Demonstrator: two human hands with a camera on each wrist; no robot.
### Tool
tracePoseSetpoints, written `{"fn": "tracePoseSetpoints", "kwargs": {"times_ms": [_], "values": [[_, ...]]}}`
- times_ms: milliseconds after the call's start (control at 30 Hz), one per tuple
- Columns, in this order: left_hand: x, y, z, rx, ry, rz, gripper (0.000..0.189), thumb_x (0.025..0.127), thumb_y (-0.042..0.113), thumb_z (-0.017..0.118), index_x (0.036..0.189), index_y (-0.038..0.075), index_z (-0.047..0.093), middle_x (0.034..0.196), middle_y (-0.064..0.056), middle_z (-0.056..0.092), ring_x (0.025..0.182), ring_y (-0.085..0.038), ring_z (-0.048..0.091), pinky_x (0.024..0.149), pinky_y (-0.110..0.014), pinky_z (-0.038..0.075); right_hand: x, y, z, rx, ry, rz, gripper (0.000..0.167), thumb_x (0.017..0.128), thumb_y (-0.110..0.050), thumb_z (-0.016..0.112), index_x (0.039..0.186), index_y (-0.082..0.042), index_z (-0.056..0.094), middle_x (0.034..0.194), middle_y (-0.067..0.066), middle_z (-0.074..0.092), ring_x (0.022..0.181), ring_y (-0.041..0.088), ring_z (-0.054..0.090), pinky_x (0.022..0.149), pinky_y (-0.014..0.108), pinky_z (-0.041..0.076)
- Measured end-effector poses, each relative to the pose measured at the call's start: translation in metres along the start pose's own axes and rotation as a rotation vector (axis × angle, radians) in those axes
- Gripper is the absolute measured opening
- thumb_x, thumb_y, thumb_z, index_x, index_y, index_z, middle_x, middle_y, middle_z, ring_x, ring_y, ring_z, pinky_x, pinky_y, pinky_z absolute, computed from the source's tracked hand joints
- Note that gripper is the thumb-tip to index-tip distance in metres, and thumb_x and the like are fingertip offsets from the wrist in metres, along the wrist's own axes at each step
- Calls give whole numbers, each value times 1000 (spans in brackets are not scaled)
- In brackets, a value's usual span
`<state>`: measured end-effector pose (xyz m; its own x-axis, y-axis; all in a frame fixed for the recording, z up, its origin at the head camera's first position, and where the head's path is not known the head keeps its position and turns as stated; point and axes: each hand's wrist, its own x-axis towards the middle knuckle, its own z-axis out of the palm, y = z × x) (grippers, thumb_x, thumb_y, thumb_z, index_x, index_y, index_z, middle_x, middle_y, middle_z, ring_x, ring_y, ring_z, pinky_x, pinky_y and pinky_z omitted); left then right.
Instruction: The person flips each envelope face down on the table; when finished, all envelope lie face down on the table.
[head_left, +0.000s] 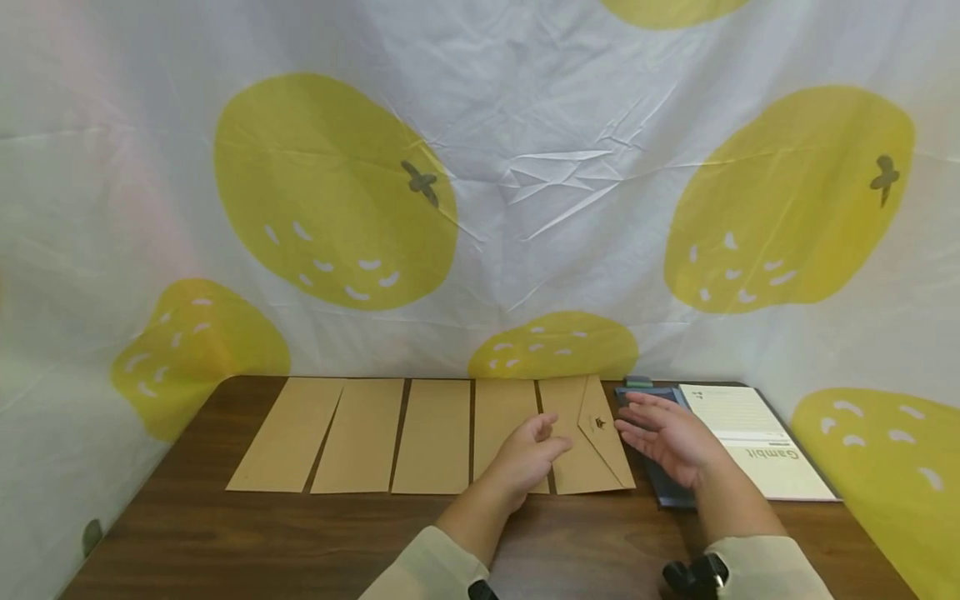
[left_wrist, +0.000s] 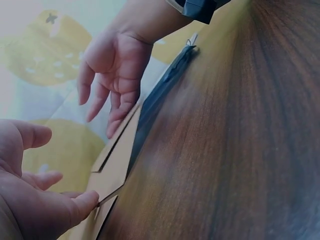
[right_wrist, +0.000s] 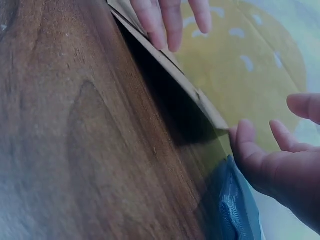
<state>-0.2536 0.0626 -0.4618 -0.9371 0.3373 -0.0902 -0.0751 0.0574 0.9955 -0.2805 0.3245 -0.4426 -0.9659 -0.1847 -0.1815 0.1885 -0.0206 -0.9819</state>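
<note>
Several brown kraft paper envelopes lie side by side along the back of the table. The rightmost envelope (head_left: 562, 454) has its pointed flap upward, with a small dark crown print near its right edge. My left hand (head_left: 521, 458) hovers at this envelope's left side, palm inward, fingers loosely bent and holding nothing. At its right edge is my right hand (head_left: 671, 437), fingers loosely extended. In the right wrist view, a fingertip of the right hand (right_wrist: 275, 160) appears to touch the envelope's corner (right_wrist: 212, 117). The envelope's near edge looks slightly raised there, above a dark shadow.
Right of the envelopes lies a dark blue zippered pouch (head_left: 663, 479), partly behind the right hand. A cream printed pad marked "Gambit" (head_left: 776, 467) sits on its right. A white cloth with yellow fruit prints (head_left: 562, 208) hangs behind the brown wooden table (head_left: 300, 542).
</note>
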Motion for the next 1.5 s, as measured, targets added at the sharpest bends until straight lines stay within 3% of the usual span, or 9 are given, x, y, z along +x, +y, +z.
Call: {"fn": "tracePoseSetpoints", "kwargs": {"times_ms": [67, 133, 200, 300, 667, 1000, 1200, 1500], "values": [[0, 0, 1, 9, -1, 1, 67, 102, 29, 68, 162, 8, 44, 171, -22, 39, 160, -45, 35, 127, -65, 35, 1, 0, -2, 11, -3, -4, 66, 113, -19, 54, 166, 5, 22, 160, 28, 46, 123, 10, 67, 102, 24, 58], [0, 0, 2, 20, -2, 4, 66, 102, 27, 67, 161, 8, 46, 170, -22, 41, 159, -44, 36, 128, -64, 34, 2, 1, -4, 2, -15, -13, 66, 112, -18, 54, 165, 6, 23, 145, 11, 62, 117, 3, 68, 100, 23, 59], [0, 1, 4, 27, -5, 7, 65, 102, 26, 68, 160, 8, 47, 169, -22, 42, 158, -44, 38, 128, -64, 34, 2, 1, -4, 2, -28, -18, 66, 112, -17, 54, 165, 6, 23, 131, -7, 68, 114, 2, 68, 97, 23, 59], [0, 1, 7, 32, -11, 16, 64, 101, 25, 70, 159, 8, 49, 167, -22, 45, 157, -44, 40, 127, -63, 37, 2, 2, -2, -14, -40, -22, 68, 112, -17, 56, 166, 5, 23, 122, -15, 71, 110, 1, 69, 93, 22, 59], [-2, -1, 16, 34, -84, 80, 66, 98, 23, 76, 158, 14, 51, 167, -23, 45, 156, -45, 41, 125, -63, 39, -3, -2, 20, -82, -118, -64, 69, 112, -15, 55, 170, -2, 19, 134, 2, 62, 113, 9, 71, 95, 30, 63], [-7, 9, 21, 4, -91, 116, 65, 97, 27, 78, 157, 19, 54, 159, -11, 56, 146, -33, 52, 119, -55, 49, -10, -10, 38, -22, -145, -40, 72, 110, -21, 59, 171, -13, 22, 130, -2, 63, 110, 13, 73, 92, 33, 63], [-11, 15, 24, -28, -86, 117, 60, 100, 25, 75, 156, 21, 54, 157, -11, 57, 146, -33, 53, 118, -56, 49, -10, -11, 42, -42, -151, -30, 70, 110, -23, 60, 170, -16, 26, 134, -1, 60, 103, 11, 70, 88, 31, 63], [-13, 17, 26, -89, -95, 99, 61, 102, 19, 70, 159, 17, 49, 162, -14, 50, 148, -33, 52, 116, -58, 51, -11, -11, 43, -69, -164, -33, 69, 110, -24, 61, 169, -13, 28, 139, -2, 59, 117, 15, 69, 95, 29, 61]]}}
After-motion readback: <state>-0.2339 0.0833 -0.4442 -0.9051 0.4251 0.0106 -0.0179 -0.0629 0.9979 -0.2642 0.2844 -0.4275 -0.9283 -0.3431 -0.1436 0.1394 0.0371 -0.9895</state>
